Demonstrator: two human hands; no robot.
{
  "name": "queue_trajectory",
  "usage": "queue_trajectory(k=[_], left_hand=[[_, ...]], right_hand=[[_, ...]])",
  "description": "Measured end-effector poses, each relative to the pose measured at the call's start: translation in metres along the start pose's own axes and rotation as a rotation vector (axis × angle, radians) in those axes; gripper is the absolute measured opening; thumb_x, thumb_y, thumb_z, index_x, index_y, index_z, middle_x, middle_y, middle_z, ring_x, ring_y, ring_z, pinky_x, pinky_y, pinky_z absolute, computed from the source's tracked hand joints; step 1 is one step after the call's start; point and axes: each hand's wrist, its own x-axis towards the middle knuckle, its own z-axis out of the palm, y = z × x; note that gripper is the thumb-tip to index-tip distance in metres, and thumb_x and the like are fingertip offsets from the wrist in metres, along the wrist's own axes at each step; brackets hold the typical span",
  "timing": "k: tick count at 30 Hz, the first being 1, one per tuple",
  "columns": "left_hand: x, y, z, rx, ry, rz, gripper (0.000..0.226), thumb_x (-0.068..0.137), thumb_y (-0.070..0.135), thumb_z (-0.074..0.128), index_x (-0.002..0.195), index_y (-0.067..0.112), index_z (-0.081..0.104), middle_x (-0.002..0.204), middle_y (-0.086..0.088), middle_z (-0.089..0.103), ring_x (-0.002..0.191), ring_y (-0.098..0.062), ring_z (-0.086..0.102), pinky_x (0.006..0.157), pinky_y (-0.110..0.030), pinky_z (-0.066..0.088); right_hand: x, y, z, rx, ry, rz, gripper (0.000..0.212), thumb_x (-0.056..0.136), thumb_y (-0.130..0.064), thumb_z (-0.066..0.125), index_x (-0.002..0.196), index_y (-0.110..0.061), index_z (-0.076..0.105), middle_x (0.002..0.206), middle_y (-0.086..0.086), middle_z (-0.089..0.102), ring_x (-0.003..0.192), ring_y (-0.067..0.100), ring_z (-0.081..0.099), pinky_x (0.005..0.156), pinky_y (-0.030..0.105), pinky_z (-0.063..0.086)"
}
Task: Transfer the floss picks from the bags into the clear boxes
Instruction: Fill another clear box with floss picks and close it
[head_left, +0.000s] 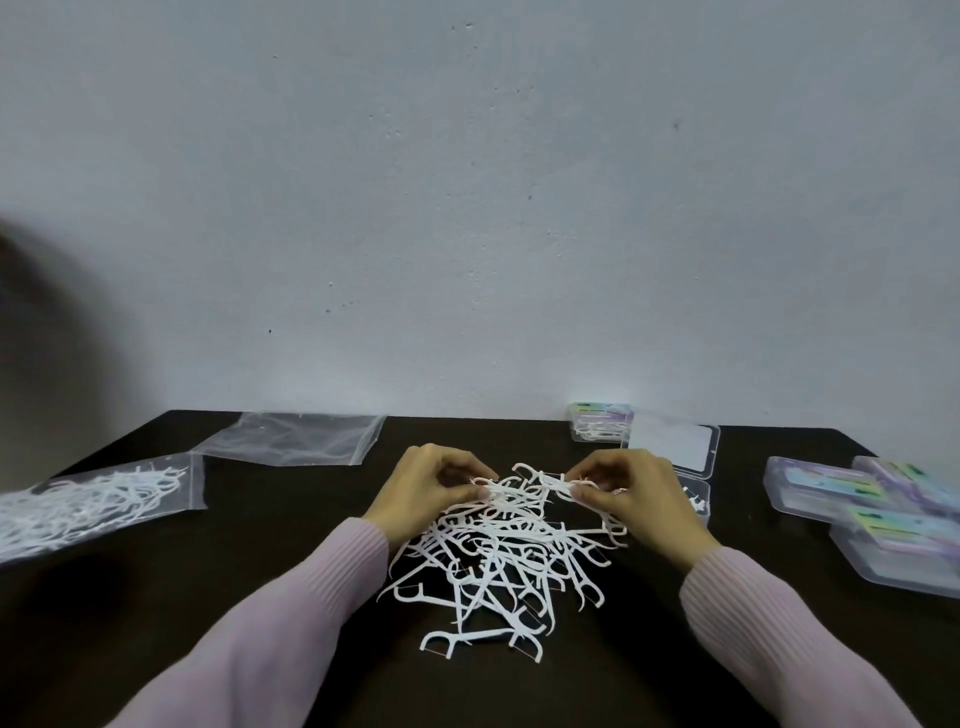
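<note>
Floss picks (498, 561) lie in a loose tangled heap on the dark surface (291, 545) between my arms, spilled there so I can sort them. My left hand (426, 486) and right hand (618, 491) each pinch a few picks at the far edge, fingers curled, gathering a bundle for the open clear box (675, 447) just right.

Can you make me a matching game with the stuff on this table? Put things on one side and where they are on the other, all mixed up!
Things:
1. Empty bag
2. Full bag
3. Loose floss picks
4. Closed boxes

Places:
A. Far right of the table
B. Middle, under both hands
C. Far left edge
D. Back left, by the wall

Pairs: 1-D, 2-C, 3-B, 4-A
</note>
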Motion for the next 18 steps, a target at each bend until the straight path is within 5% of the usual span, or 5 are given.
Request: queue_trajectory(k=[7,15,18], left_hand=[[0.006,0.005,-0.001,-0.100,0.061,0.001,0.017,0.077,0.021,0.074,0.095,0.019,0.075,0.078,0.007,0.073,0.069,0.003,0.064,0.063,-0.013,0.047],[0.029,0.021,0.011,-0.347,0.099,-0.016,0.012,0.077,0.013,0.074,0.088,0.019,0.074,0.080,-0.007,0.074,0.079,-0.023,0.070,0.078,-0.035,0.054],[0.040,0.031,0.020,-0.423,0.100,-0.005,0.013,0.078,0.009,0.073,0.087,0.018,0.074,0.080,-0.009,0.074,0.076,-0.016,0.069,0.076,-0.027,0.054]], right_hand=[[0.004,0.010,-0.021,0.176,0.072,0.067,0.011,0.075,-0.015,0.075,0.083,-0.023,0.073,0.073,-0.007,0.066,0.072,0.006,0.061,0.062,0.002,0.044],[0.006,0.027,-0.055,0.249,0.171,0.155,0.015,0.078,-0.009,0.072,0.086,-0.022,0.070,0.084,-0.003,0.069,0.080,0.006,0.063,0.061,0.010,0.049],[0.007,0.040,-0.067,0.161,0.186,0.209,0.014,0.081,-0.011,0.069,0.091,-0.021,0.069,0.091,0.000,0.068,0.088,0.012,0.062,0.070,0.020,0.050]])
